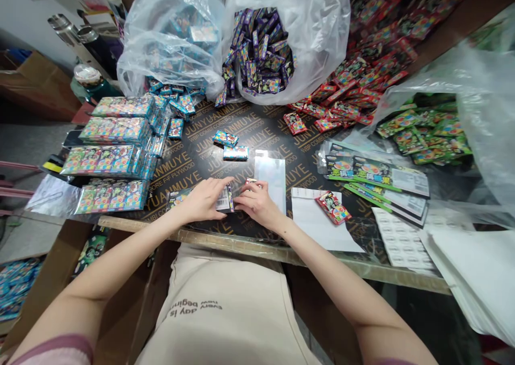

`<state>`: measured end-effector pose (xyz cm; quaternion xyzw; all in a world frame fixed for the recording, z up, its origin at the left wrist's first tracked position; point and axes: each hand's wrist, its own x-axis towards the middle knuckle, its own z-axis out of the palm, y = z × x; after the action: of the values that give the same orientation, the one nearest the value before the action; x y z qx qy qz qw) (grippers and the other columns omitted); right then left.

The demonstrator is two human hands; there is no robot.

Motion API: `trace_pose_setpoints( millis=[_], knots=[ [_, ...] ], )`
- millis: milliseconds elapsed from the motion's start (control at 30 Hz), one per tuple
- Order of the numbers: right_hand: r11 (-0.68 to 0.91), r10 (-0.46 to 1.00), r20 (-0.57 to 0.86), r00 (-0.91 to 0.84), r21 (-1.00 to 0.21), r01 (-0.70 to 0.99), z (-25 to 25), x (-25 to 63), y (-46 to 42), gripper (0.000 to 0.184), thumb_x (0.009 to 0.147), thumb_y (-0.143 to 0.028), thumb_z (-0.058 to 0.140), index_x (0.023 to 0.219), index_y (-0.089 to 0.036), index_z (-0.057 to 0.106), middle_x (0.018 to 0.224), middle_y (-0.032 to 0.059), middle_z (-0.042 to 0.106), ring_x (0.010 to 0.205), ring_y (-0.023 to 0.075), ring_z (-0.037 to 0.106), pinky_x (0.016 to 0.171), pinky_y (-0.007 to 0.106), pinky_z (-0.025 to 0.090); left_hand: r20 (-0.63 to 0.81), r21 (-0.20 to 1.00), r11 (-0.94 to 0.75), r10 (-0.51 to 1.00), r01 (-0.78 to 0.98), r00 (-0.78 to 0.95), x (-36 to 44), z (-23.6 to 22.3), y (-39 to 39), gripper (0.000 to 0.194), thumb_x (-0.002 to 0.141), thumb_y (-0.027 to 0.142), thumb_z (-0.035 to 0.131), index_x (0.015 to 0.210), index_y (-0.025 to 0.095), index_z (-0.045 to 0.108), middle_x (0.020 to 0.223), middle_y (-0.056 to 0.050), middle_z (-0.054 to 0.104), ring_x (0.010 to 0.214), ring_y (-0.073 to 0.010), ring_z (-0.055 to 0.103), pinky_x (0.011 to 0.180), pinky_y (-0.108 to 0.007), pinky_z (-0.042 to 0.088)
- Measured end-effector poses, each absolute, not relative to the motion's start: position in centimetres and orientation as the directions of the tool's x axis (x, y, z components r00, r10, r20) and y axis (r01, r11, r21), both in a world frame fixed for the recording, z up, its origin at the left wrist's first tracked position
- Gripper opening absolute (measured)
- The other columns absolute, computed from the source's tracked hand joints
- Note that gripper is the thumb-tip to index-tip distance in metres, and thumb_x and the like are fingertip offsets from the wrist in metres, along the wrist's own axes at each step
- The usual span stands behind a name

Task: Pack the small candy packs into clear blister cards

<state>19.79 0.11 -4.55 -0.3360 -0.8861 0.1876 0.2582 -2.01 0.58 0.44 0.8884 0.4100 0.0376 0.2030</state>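
Note:
My left hand (201,199) lies over a flat printed pack with a barcode label (222,199), thumb on its near edge and fingers on its far edge. My right hand (257,203) is beside it, fingers curled round a small red packet (252,182) that is mostly hidden. Its fingertips meet the right end of the barcoded pack, where a purple edge shows. Just beyond the hands are two small blue packets (235,153). Right of my right hand lie a clear plastic sleeve (273,172) and a red packet (333,207) on white paper (317,231).
Stacked finished-looking packs (100,161) stand at left. Behind are plastic bags of blue packets (185,104) and purple packets (261,53), plus a red packet heap (354,86). Green packets (430,129), printed header cards (378,174) and a sticker sheet (402,241) lie right.

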Motion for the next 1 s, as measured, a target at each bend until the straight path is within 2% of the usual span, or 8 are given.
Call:
trace_pose_setpoints(
  millis=[167,333,567,633,700,767,900,1000],
  knots=[
    [0.717,0.676,0.347,-0.650,-0.512,0.473,-3.9,19.9,0.4,0.019,0.090,-0.038,0.057,0.094,-0.025,0.071,0.083,0.0025,0.074,0.096,0.0230,0.058,0.094,0.046,0.028,-0.056,0.449,-0.528,0.788,0.721,0.613,-2.4,0.0,0.3,0.099,0.064,0.034,0.076,0.143,0.018,0.019,0.133,-0.014,0.048,0.112,-0.0287,0.051,0.096,-0.042,0.042],
    [0.729,0.671,0.379,-0.638,-0.499,0.469,-3.0,20.0,-0.7,0.017,0.090,-0.032,0.056,0.099,-0.023,0.069,0.089,0.0027,0.074,0.098,0.0222,0.060,0.092,0.045,0.028,0.000,0.502,-0.518,0.801,0.693,0.599,-2.3,0.3,-0.4,0.094,0.065,0.031,0.075,0.142,0.018,0.022,0.135,-0.011,0.047,0.111,-0.0260,0.048,0.099,-0.040,0.040],
    [0.664,0.723,0.340,-0.601,-0.583,0.469,-2.9,20.5,-1.7,0.020,0.093,-0.031,0.051,0.096,-0.028,0.070,0.090,0.0019,0.074,0.101,0.0231,0.059,0.094,0.046,0.027,0.012,0.556,-0.491,0.811,0.671,0.584,-2.4,0.2,-1.4,0.094,0.067,0.030,0.073,0.145,0.023,0.019,0.134,-0.010,0.047,0.111,-0.0254,0.047,0.099,-0.042,0.040],
    [0.612,0.776,0.303,-0.553,-0.571,0.546,-2.8,21.8,-1.0,0.025,0.090,-0.034,0.053,0.112,-0.030,0.066,0.113,0.0050,0.069,0.114,0.0259,0.053,0.098,0.047,0.026,0.019,0.519,-0.505,0.813,0.689,0.582,-2.6,0.1,-1.2,0.087,0.070,0.035,0.072,0.143,0.023,0.025,0.133,-0.011,0.047,0.113,-0.0263,0.046,0.099,-0.043,0.039],
    [0.521,0.850,0.248,-0.466,-0.536,0.665,-3.2,23.2,-0.1,0.052,0.081,-0.045,0.063,0.129,-0.029,0.055,0.137,0.0103,0.052,0.128,0.0325,0.041,0.102,0.050,0.023,0.001,0.433,-0.530,0.809,0.729,0.588,-2.8,0.3,-0.8,0.072,0.073,0.041,0.069,0.136,0.024,0.039,0.130,-0.013,0.046,0.115,-0.0289,0.044,0.097,-0.045,0.039],
    [0.475,0.873,0.177,-0.454,-0.513,0.715,-4.0,24.3,0.6,0.078,0.071,-0.051,0.067,0.140,-0.025,0.042,0.145,0.0141,0.041,0.134,0.0375,0.032,0.104,0.054,0.020,-0.033,0.328,-0.562,0.797,0.759,0.603,-2.8,0.6,-0.4,0.058,0.075,0.044,0.067,0.127,0.024,0.051,0.129,-0.014,0.044,0.115,-0.0311,0.043,0.095,-0.047,0.039],
    [0.536,0.822,0.200,-0.533,-0.586,0.607,-5.1,24.7,1.0,0.070,0.075,-0.038,0.063,0.139,-0.024,0.038,0.130,0.0118,0.055,0.123,0.0308,0.048,0.105,0.051,0.028,-0.087,0.197,-0.600,0.777,0.776,0.623,-2.1,1.3,-0.1,0.042,0.075,0.045,0.066,0.110,0.022,0.060,0.126,-0.015,0.045,0.111,-0.0316,0.045,0.092,-0.047,0.040],
    [0.534,0.843,0.343,-0.415,-0.629,0.565,-3.8,24.1,0.5,0.068,0.075,-0.034,0.063,0.137,-0.024,0.039,0.126,0.0113,0.056,0.117,0.0290,0.051,0.100,0.045,0.037,-0.079,0.233,-0.585,0.784,0.777,0.615,-1.6,1.2,0.1,0.047,0.076,0.042,0.066,0.115,0.018,0.058,0.126,-0.017,0.045,0.113,-0.0330,0.045,0.093,-0.048,0.040]
  ],
)
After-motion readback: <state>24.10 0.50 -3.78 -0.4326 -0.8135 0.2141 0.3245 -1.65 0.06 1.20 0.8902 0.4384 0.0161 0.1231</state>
